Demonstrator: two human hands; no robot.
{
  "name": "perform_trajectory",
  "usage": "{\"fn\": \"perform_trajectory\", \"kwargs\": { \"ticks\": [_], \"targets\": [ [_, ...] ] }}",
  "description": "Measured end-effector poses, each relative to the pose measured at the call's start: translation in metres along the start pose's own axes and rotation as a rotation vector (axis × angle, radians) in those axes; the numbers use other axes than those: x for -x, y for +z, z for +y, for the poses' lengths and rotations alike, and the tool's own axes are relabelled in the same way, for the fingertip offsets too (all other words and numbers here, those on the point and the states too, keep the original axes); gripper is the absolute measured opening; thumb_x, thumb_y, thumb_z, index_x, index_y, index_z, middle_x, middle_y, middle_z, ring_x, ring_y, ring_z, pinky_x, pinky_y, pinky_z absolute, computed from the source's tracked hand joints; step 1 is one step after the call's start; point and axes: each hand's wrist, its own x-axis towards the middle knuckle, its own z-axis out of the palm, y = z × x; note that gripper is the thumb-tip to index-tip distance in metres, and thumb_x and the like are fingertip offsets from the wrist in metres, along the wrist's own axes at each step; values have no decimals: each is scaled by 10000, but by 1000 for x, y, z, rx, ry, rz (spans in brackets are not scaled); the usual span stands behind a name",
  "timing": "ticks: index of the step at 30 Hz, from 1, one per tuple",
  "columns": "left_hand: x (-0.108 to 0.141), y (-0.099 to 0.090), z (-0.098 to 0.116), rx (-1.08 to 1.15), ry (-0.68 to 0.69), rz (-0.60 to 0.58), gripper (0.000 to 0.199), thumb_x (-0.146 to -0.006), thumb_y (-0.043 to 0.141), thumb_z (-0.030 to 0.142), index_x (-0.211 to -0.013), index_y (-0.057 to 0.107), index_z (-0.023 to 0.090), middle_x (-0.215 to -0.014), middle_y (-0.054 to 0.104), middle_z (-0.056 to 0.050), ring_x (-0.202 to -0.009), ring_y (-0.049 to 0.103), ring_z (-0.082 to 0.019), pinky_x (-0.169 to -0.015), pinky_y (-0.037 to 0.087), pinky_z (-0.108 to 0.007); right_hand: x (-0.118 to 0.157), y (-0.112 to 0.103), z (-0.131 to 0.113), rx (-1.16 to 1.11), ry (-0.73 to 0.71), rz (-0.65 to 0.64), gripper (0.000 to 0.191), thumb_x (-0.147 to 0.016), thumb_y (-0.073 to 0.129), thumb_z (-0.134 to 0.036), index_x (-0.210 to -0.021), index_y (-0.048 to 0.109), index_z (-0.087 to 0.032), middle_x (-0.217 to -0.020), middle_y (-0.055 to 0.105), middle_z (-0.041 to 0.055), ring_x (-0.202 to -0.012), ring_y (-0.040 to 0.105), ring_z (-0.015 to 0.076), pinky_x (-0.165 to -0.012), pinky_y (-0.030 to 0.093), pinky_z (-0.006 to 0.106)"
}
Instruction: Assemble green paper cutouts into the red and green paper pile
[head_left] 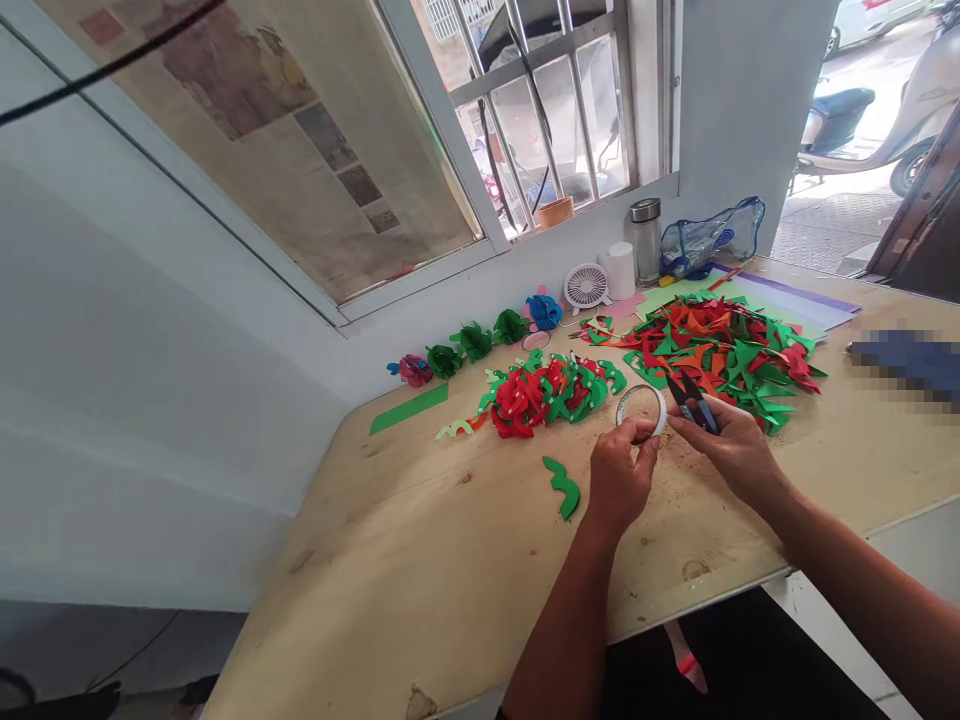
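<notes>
A white roll of tape (661, 412) is pinched between the fingers and thumb of my left hand (622, 474), above the wooden table. My right hand (731, 447) holds small dark snips (696, 403), blades pointing up and left, with its fingertips close to the roll's right side. Whether those fingertips touch the tape is hard to tell. A wavy green paper piece (566, 489) lies on the table left of my left hand. Beyond my hands are a pile of red and green curved pieces (529, 396) and a larger heap of red, orange and green scraps (720, 345).
Dark green paper shapes (475, 342), a green strip (409, 408), a small white fan (586, 288), a glass bottle (646, 245) and a clear pouch (712, 240) line the back of the wooden table (360, 560). A blurred blue object (907, 362) lies at right.
</notes>
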Motion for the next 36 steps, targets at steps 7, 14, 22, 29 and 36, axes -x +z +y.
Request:
{"fn": "perform_trajectory", "kwargs": {
  "ticks": [7,14,22,29,36],
  "targets": [
    [-1,-1,2,-54,-7,28,136,-820,566,189,-934,639,200,-854,719,-26,-825,657,-173,-799,469,-296,1,-1,0,47,-20,-32,309,-663,714,-470,-704,595,-187,-603,477,-30,-554,406,107,-489,317,232],
    [-1,-2,1,-11,-14,86,290,-827,546,173,-1103,612,234,-838,722,-11,-771,661,-150,-845,447,-315,6,2,-17,81,-32,33,351,-635,707,-517,-614,564,-197,-535,455,-36,-490,379,96,-444,304,232],
    [-2,0,-7,57,3,109,228,-859,506,215,-1032,654,207,-929,716,-43,-754,652,-137,-754,477,-270,6,0,-8,-2,-21,29,265,-696,682,-450,-681,569,-210,-562,441,-40,-503,366,106,-466,291,248],
    [-1,0,-7,54,-55,125,221,-837,537,236,-1037,624,204,-719,671,2,-672,617,-127,-694,471,-243,3,0,-10,-31,31,27,276,-718,653,-463,-783,605,-200,-562,416,-42,-500,332,99,-447,260,241],
    [1,-1,2,-15,48,61,225,-842,544,236,-1049,622,196,-731,690,-8,-758,626,-149,-800,453,-285,3,1,-5,-49,39,-44,308,-680,687,-478,-699,577,-191,-577,436,-42,-501,330,87,-443,245,233]
  ]
}}
